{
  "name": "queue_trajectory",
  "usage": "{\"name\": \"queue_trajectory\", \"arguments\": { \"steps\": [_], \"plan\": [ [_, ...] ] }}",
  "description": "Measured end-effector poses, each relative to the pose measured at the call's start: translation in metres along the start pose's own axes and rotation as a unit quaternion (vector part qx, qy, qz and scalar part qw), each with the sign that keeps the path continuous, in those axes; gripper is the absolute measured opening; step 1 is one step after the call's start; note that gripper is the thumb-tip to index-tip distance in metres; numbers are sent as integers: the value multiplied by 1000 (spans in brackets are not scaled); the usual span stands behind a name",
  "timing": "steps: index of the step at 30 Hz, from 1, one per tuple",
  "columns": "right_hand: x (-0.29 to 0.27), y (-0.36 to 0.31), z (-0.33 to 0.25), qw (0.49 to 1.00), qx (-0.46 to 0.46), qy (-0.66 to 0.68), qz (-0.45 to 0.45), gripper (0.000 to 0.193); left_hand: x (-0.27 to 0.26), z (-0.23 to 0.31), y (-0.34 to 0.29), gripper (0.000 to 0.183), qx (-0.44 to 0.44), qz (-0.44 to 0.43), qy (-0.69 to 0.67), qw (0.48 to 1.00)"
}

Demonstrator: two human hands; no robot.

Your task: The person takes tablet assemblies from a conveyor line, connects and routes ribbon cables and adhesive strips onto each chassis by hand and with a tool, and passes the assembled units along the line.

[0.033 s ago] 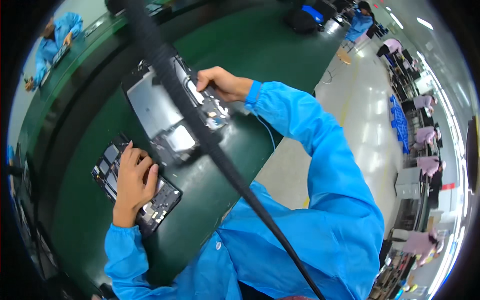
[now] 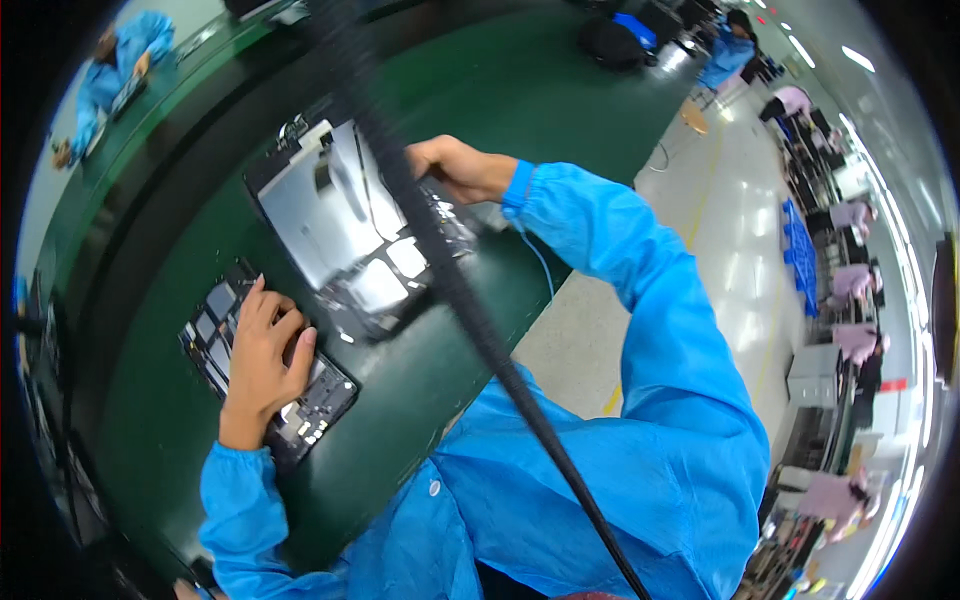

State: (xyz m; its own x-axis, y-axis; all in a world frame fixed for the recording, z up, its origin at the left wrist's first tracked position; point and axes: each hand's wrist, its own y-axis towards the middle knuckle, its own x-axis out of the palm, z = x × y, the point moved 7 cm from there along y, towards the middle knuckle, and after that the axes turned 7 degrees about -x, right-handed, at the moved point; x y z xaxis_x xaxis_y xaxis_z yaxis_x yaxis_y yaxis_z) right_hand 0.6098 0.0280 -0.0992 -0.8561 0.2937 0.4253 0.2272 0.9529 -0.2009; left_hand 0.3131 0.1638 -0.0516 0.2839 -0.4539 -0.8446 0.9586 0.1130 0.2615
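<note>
My left hand (image 2: 265, 365) lies across an opened tablet (image 2: 325, 395) with dark boards and grey cells showing. Its fingers are half bent on top of the tablet, and the thumb stands apart. To the right and farther off lies a larger opened tablet (image 2: 305, 225), with a wide silvery panel and pale pads. My right hand (image 2: 465, 170) is closed at the right edge of this larger tablet; a dark, blurred strap close to the camera covers its fingertips. Shiny dark parts (image 2: 455, 225) sit just below that hand.
Both tablets rest on a long green table (image 2: 510, 95). A cord (image 2: 540, 265) hangs from my right cuff. Black bags (image 2: 612, 42) are at the far end. One person in blue (image 2: 120, 70) works across the table; others work at benches on the right. A round stool (image 2: 693, 117) stands on the floor.
The larger tablet has shifted slightly right and nearer, and looks less blurred. Its silvery panel shows different reflections. My right hand has moved a little to the right; my left hand has barely moved.
</note>
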Motion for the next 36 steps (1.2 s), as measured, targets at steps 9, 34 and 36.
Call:
{"name": "queue_trajectory", "arguments": {
  "steps": [9,34,36],
  "plan": [
    [76,-89,55,978,163,-110,-74,47,-10,3,-38,15,-33,34,-3,999],
    [99,-8,29,751,-349,-553,-92,32,69,143,-87,60,-15,-25,63,998],
    [102,-15,28,601,-410,-682,-67,30,67,139,-83,60,-17,-32,75,996]
  ]
}}
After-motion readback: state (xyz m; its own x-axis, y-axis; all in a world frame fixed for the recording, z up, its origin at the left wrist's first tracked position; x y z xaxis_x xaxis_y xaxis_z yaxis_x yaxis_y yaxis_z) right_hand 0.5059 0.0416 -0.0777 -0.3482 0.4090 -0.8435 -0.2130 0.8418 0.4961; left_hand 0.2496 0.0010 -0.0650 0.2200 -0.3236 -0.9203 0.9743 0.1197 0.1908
